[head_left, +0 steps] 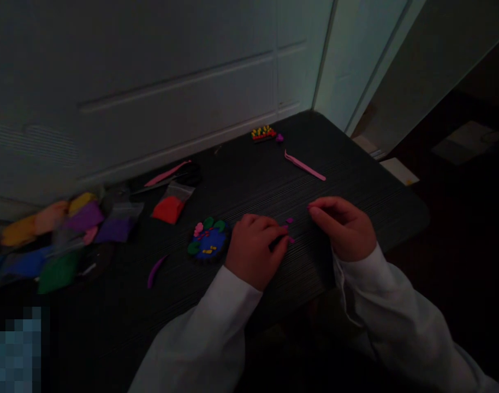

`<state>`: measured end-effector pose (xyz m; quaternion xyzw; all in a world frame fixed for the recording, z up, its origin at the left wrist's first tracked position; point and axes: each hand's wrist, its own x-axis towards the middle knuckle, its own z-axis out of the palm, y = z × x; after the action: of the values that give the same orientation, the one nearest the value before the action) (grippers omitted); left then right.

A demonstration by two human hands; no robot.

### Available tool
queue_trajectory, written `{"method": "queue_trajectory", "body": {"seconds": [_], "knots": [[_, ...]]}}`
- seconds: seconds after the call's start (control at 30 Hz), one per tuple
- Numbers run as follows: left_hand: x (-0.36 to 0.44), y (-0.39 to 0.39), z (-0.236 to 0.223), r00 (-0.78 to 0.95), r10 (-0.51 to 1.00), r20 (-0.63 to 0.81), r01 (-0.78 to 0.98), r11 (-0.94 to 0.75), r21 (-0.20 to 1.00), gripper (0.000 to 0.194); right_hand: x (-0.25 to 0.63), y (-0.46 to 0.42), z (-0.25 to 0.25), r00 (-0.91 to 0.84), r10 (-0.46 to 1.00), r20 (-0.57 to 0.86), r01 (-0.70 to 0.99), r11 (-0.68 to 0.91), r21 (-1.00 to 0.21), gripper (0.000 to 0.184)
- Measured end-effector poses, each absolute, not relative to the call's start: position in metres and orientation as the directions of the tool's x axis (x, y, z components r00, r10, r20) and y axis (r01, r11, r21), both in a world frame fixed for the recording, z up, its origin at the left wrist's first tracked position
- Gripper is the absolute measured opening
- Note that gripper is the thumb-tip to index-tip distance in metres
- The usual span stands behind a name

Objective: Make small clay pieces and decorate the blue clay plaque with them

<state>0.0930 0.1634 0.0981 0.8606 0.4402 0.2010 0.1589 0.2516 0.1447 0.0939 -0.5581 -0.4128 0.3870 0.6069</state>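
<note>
My left hand (255,248) rests low over the dark table, thumb and forefinger brought together beside small purple clay bits (289,220). Whatever lies between those fingertips is hidden. Raised a little to the right, my right hand (348,226) pinches a tiny purple clay piece (309,207), of which only a speck shows. Just left of my left hand lies a round clay pond model (211,240) with a blue middle, green leaves, a pink flower and a dark rim. Further left is a curved purple clay strip (156,271).
Pink tweezers (304,166) lie beyond my hands. A small yellow and red clay piece (263,133) sits by the wall. Scissors (167,180) and a red clay bag (171,204) lie left, near several coloured clay bags (116,222). The table's edge (425,215) is at right.
</note>
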Motion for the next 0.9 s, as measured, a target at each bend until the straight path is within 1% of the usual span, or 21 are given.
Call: {"method": "queue_trajectory", "body": {"seconds": [0.17, 0.33, 0.4, 0.47, 0.57, 0.63, 0.77, 0.9], "knots": [[0.095, 0.159, 0.098, 0.536, 0.830, 0.154, 0.716, -0.544, 0.438, 0.016, 0.250, 0.143, 0.095, 0.336, 0.938, 0.084, 0.019, 0.083, -0.996, 0.006], [0.097, 0.158, 0.098, 0.539, 0.833, 0.126, 0.702, -0.527, 0.480, 0.014, 0.251, 0.143, 0.096, 0.317, 0.945, 0.077, 0.027, 0.072, -0.997, 0.006], [0.097, 0.159, 0.099, 0.527, 0.839, 0.136, 0.681, -0.513, 0.522, 0.013, 0.251, 0.143, 0.095, 0.320, 0.944, 0.078, 0.013, 0.077, -0.997, 0.006], [0.096, 0.159, 0.101, 0.496, 0.853, 0.162, 0.643, -0.487, 0.591, 0.012, 0.251, 0.142, 0.095, 0.317, 0.946, 0.065, -0.008, 0.071, -0.997, 0.007], [0.095, 0.159, 0.108, 0.395, 0.903, 0.167, 0.590, -0.388, 0.708, 0.011, 0.248, 0.140, 0.095, 0.280, 0.960, 0.017, -0.055, 0.033, -0.998, 0.007], [0.093, 0.159, 0.112, 0.330, 0.933, 0.144, 0.570, -0.318, 0.758, 0.012, 0.244, 0.139, 0.096, 0.234, 0.972, -0.015, -0.088, 0.006, -0.996, 0.007], [0.091, 0.157, 0.120, 0.271, 0.957, 0.108, 0.548, -0.245, 0.800, 0.011, 0.233, 0.138, 0.099, 0.146, 0.989, -0.017, -0.104, -0.002, -0.995, 0.005], [0.090, 0.155, 0.124, 0.222, 0.972, 0.072, 0.533, -0.183, 0.826, 0.013, 0.230, 0.138, 0.099, 0.127, 0.991, -0.037, -0.107, -0.023, -0.994, 0.006]]}}
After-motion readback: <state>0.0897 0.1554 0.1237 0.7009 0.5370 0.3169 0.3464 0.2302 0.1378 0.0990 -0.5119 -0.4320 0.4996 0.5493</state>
